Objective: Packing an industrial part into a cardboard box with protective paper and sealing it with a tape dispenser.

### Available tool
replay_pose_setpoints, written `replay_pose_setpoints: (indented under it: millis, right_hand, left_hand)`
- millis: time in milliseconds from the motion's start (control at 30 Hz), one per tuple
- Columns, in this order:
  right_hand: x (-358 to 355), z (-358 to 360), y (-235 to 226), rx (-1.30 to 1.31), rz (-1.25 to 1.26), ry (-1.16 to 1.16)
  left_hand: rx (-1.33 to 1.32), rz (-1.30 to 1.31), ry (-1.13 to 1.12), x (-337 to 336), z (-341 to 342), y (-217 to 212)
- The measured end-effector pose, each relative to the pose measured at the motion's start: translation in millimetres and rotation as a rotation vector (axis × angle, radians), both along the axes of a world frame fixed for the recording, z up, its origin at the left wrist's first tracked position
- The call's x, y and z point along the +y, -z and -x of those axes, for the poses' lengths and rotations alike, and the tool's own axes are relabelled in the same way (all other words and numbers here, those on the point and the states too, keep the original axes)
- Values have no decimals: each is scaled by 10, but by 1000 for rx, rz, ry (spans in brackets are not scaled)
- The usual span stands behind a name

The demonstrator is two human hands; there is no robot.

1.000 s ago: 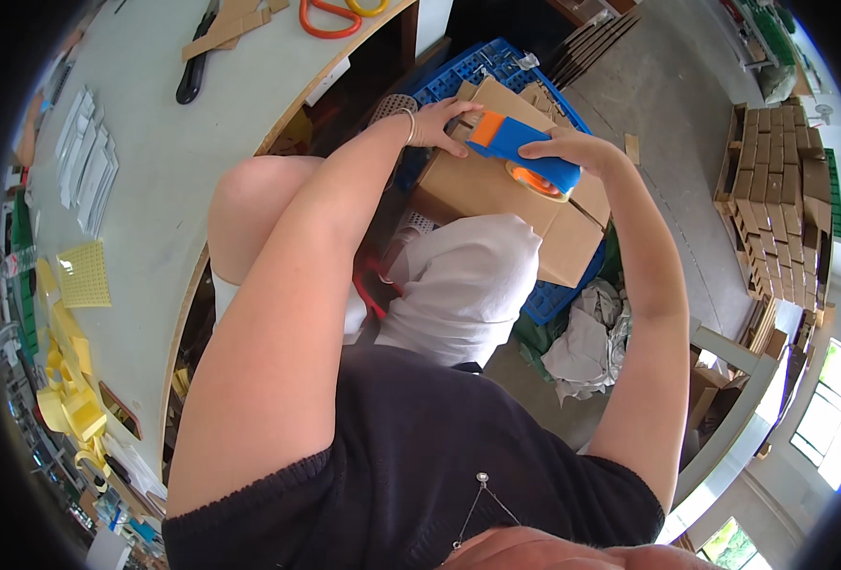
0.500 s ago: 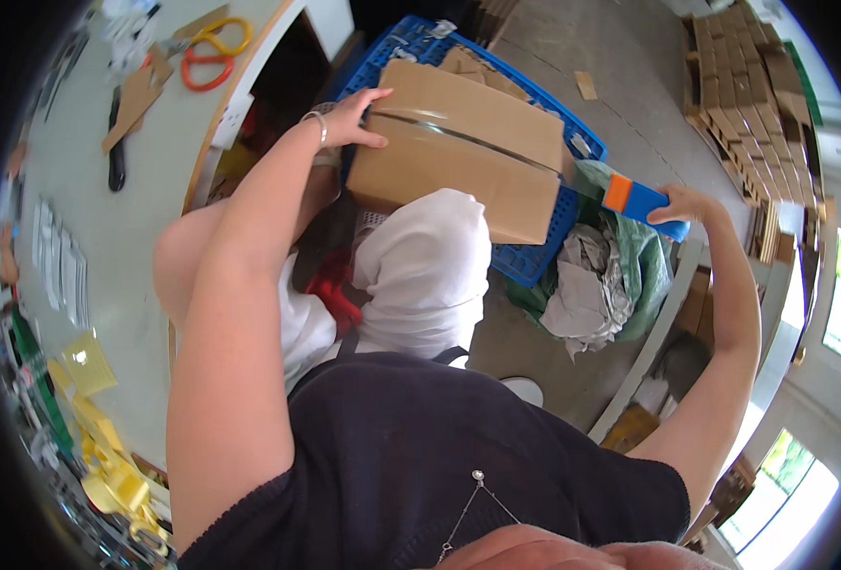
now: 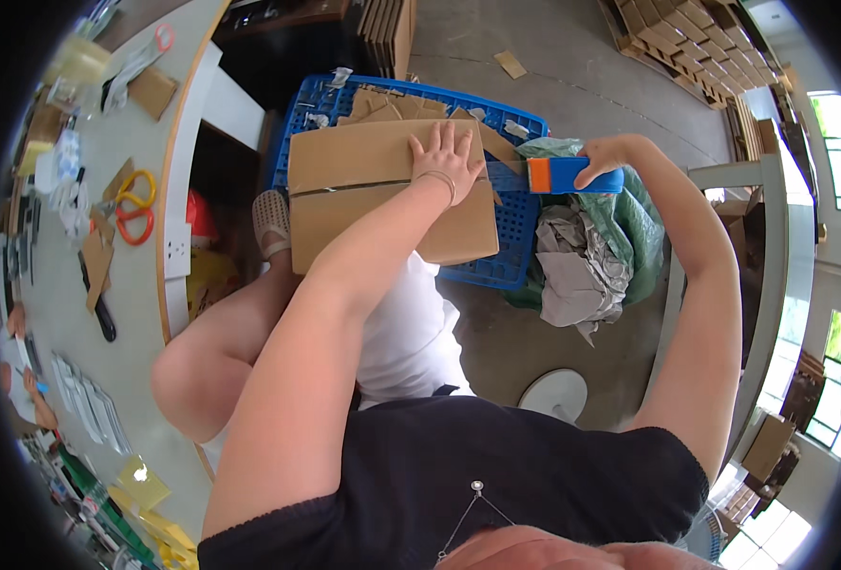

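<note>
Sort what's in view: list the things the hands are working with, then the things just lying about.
In use:
- cardboard box, left hand pressing flat on it
- orange and blue tape dispenser, gripped by right hand

Lying about:
- blue crate
- orange scissors on the table
- green bag

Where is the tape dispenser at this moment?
In the head view, the orange and blue tape dispenser is held in the right hand, just off the right edge of the cardboard box, above the blue crate.
</note>
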State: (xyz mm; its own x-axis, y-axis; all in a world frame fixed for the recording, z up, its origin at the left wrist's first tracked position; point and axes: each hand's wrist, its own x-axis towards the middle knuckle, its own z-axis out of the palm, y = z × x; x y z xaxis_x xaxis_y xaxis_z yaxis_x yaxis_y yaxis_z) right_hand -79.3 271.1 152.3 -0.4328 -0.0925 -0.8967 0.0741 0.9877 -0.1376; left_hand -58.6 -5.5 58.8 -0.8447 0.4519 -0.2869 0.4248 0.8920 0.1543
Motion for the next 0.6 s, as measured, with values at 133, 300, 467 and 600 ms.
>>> replay_pose_setpoints:
  millis: [133, 300, 467, 600]
  right_hand:
    - [-59, 89, 392, -207, 85, 119]
    - [-247, 140, 1037, -342, 227, 150]
    - [-379, 98, 967, -261, 240, 170]
    - [-799, -294, 866, 396, -33, -345]
  left_hand:
    - [100, 20, 26, 8, 20, 95]
    - [148, 11, 54, 38, -6, 156]
    - [182, -6, 71, 27, -33, 202]
    - [198, -36, 73, 4, -32, 200]
